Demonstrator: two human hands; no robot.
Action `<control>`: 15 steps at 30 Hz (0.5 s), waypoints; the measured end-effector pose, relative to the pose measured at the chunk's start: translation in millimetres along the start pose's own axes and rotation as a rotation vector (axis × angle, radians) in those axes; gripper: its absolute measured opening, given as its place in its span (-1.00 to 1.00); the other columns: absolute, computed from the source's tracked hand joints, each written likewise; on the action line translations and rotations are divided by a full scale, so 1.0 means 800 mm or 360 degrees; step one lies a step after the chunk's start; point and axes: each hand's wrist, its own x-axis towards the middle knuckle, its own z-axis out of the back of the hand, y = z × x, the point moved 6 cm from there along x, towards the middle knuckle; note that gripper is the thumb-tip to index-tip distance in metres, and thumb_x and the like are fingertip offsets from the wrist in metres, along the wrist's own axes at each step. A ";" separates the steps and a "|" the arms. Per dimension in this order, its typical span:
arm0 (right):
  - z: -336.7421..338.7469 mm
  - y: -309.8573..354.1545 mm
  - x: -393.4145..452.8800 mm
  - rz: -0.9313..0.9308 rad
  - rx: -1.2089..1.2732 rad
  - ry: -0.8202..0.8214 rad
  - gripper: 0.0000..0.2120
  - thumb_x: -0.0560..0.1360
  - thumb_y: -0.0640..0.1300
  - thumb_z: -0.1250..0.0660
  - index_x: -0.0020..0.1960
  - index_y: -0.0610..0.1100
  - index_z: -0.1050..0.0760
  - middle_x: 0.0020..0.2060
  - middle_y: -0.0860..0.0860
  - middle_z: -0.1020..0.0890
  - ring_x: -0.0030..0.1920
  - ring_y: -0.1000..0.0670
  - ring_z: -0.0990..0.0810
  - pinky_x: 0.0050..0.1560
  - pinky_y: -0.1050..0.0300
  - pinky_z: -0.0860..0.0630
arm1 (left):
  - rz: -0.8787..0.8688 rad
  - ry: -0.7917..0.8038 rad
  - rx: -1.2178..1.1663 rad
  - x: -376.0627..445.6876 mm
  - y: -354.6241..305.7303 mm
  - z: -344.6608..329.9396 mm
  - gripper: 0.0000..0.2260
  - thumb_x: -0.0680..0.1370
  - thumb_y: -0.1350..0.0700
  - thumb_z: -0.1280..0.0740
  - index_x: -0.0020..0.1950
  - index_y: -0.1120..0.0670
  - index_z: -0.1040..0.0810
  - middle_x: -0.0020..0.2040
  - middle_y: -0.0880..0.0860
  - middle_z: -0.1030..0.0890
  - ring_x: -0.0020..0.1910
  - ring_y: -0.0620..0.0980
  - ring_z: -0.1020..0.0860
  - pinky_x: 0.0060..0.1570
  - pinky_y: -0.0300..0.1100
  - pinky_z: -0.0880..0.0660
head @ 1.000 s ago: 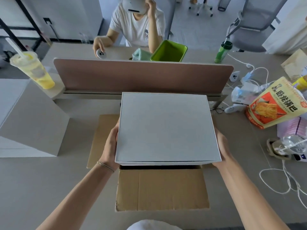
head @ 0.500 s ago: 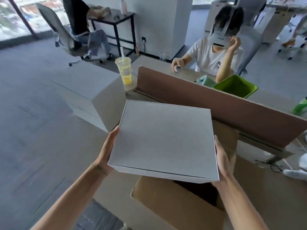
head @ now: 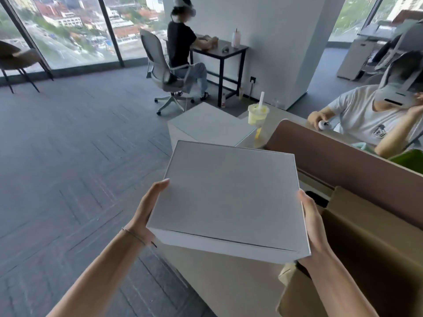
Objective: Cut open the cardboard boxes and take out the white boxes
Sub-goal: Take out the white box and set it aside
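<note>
Hands, left [head: 146, 211] and right [head: 312, 225], grip white box [head: 231, 197] by its sides above cardboard box [head: 366, 243].

Office floor, daylight from tall windows

Grey plank floor [head: 75, 161] left of the hands; windows [head: 68, 26] far left; white pillar [head: 274, 42] ahead, dark side table [head: 219, 51] and swivel chair [head: 160, 72] before it; brown divider panel [head: 343, 161] on desk [head: 229, 289] right.

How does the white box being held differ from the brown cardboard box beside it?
The white box is closed and pale grey-white; the cardboard box is brown with its flaps open. The white box is held in the air between the left hand and right hand; the cardboard box rests on the desk. Both are rectangular.
</note>
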 end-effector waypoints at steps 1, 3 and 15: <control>-0.021 -0.002 0.007 -0.0003 -0.0042 0.0023 -0.49 0.65 0.20 -0.08 -0.20 0.06 -0.71 -0.20 -0.05 -0.70 -0.29 -0.06 -0.67 -0.26 0.08 -0.57 | -0.0021 0.0030 0.0010 0.016 -0.019 0.014 -0.61 0.60 -0.03 -0.25 -0.27 0.08 -0.74 -0.28 0.09 -0.68 -0.36 0.04 -0.66 -0.32 -0.19 -0.60; -0.066 -0.002 0.021 0.0010 -0.0052 0.0022 -0.50 0.65 0.19 -0.09 -0.19 0.04 -0.71 -0.20 -0.06 -0.70 -0.29 -0.07 -0.68 -0.29 0.09 -0.57 | -0.0003 0.0121 0.0068 0.044 -0.066 0.029 -0.66 0.54 -0.07 -0.30 -0.26 0.08 -0.75 -0.27 0.10 -0.68 -0.35 0.06 -0.66 -0.27 -0.16 -0.60; -0.172 0.084 0.151 0.0382 0.0041 -0.0111 -0.58 0.65 0.18 -0.08 0.11 -0.02 -0.63 -0.10 -0.07 -0.71 -0.18 -0.09 -0.69 -0.16 0.02 -0.54 | -0.0084 0.0496 0.0344 0.229 -0.261 -0.018 -0.72 0.50 -0.12 -0.37 -0.18 0.07 -0.69 -0.26 0.08 -0.64 -0.33 0.06 -0.63 -0.24 -0.19 -0.59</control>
